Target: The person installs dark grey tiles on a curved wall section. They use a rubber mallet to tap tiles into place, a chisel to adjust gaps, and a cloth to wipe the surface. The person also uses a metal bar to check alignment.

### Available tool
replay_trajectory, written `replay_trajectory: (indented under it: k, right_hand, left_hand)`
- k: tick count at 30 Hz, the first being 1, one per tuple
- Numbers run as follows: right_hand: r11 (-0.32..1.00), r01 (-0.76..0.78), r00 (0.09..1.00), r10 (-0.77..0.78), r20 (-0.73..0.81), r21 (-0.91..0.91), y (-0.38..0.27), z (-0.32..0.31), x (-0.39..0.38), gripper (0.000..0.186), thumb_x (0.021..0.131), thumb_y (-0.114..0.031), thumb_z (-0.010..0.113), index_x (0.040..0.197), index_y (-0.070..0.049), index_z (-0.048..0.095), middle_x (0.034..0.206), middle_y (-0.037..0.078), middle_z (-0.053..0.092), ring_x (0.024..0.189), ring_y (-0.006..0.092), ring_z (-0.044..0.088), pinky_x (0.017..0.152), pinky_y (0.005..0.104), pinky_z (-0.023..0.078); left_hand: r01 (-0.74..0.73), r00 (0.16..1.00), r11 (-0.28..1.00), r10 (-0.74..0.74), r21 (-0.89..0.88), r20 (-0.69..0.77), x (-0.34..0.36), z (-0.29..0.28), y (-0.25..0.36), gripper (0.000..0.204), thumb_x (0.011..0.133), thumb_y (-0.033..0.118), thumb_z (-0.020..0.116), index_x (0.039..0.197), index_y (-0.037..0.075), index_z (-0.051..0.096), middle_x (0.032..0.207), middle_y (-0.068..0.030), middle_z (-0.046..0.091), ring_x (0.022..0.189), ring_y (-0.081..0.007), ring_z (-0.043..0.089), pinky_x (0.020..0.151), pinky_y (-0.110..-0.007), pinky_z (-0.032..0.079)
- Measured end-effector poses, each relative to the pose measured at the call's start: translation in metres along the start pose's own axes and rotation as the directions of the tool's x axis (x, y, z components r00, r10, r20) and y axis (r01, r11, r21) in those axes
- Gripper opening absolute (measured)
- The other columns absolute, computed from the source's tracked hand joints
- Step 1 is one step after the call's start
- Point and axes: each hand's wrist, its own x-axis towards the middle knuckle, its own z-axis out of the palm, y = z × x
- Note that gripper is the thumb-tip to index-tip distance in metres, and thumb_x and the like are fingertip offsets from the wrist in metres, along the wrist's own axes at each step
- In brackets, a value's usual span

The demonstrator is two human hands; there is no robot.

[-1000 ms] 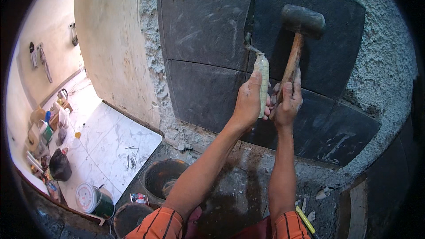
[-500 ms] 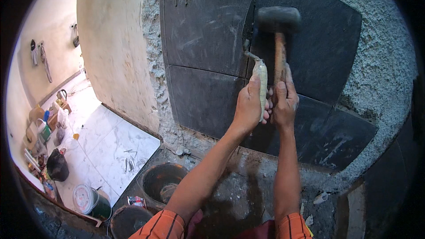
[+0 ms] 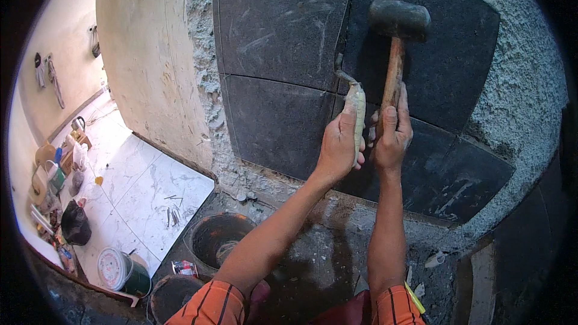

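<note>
1. Dark tiles [image 3: 277, 30] covered part of the rough wall [image 3: 518, 84] ahead; a bucket [image 3: 205, 235] stood at near left, apparently within easy reach.
2. My left hand [image 3: 339, 144] was closed around the pale-handled, bent-necked tool [image 3: 360, 107], roughly upright before the tiles.
3. My right hand [image 3: 392, 141] gripped the mallet [image 3: 399, 21] low, just to its right, one finger stretched upward, likely steadying it.
</note>
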Motion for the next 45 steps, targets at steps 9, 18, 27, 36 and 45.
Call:
replay_trajectory:
  k: [9,18,27,36,45]
  right_hand:
    - [0.997,-0.069,0.994,0.071,0.08,-0.032,-0.001,-0.008,0.001,0.051,0.099,-0.035,0.04,0.143,-0.009,0.039,0.073,0.003,0.054,0.054,0.0086,0.047,0.048,0.0239,0.04]
    - [0.991,-0.137,0.991,0.137,0.009,-0.007,-0.016,-0.031,0.002,0.051,0.099,-0.037,0.039,0.145,-0.013,0.036,0.067,0.001,0.05,0.049,0.006,0.044,0.04,0.0223,0.038]
    - [0.981,-0.019,0.973,0.063,0.221,-0.195,-0.016,-0.02,0.009,0.051,0.099,-0.038,0.041,0.139,-0.008,0.044,0.081,0.004,0.055,0.062,0.0095,0.048,0.053,0.0266,0.042]
    - [0.991,-0.115,0.99,0.11,-0.087,-0.065,-0.023,-0.009,0.011,0.048,0.1,-0.037,0.039,0.141,-0.011,0.041,0.067,0.0,0.048,0.048,0.0065,0.044,0.041,0.0222,0.04]
    - [0.979,-0.134,0.985,0.149,0.092,-0.151,-0.033,-0.029,0.013,0.052,0.099,-0.039,0.039,0.144,-0.012,0.036,0.071,0.001,0.052,0.053,0.0067,0.048,0.044,0.0236,0.042]
  left_hand:
    - [0.012,1.0,0.999,-0.01,0.051,-0.025,-0.003,0.005,0.003,0.062,0.097,0.059,0.026,0.09,0.002,0.05,0.061,-0.0062,0.052,0.043,-0.0137,0.053,0.036,-0.028,0.044]
    - [-0.003,0.992,0.993,0.018,0.122,-0.129,0.0,0.011,-0.006,0.06,0.098,0.057,0.025,0.089,0.003,0.05,0.06,-0.0052,0.051,0.043,-0.0126,0.051,0.036,-0.027,0.041]
    - [-0.085,0.985,0.982,0.109,0.17,-0.136,0.006,0.014,-0.011,0.06,0.098,0.055,0.026,0.097,0.002,0.052,0.061,-0.0062,0.053,0.044,-0.0123,0.051,0.037,-0.027,0.041]
    - [-0.093,0.982,0.973,0.125,0.212,-0.143,0.013,0.012,-0.019,0.058,0.099,0.053,0.027,0.098,0.001,0.053,0.06,-0.0062,0.053,0.043,-0.0129,0.051,0.039,-0.029,0.042]
    - [-0.051,0.988,0.979,0.078,0.196,-0.134,-0.001,0.003,-0.006,0.055,0.098,0.054,0.034,0.092,0.002,0.052,0.059,-0.0061,0.053,0.043,-0.0135,0.052,0.042,-0.029,0.043]
